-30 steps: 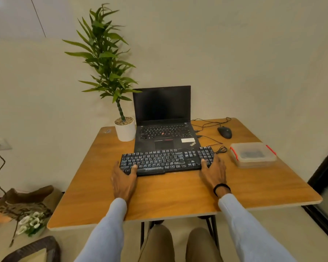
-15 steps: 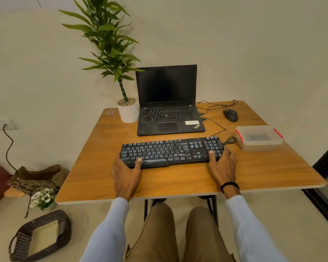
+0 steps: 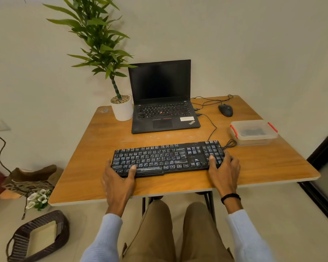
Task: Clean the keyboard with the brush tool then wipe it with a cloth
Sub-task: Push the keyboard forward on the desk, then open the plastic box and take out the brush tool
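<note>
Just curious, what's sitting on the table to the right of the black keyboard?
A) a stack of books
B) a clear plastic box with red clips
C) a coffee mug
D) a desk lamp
B: a clear lidded box with red clips stands on the table just right of the keyboard, near its far right corner.

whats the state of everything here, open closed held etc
black wired keyboard, lying flat, held at both ends
left hand, grips keyboard's left end
right hand, grips keyboard's right end
black laptop, lid open, screen dark
clear plastic box with red clips, lid on
black mouse, untouched
</note>
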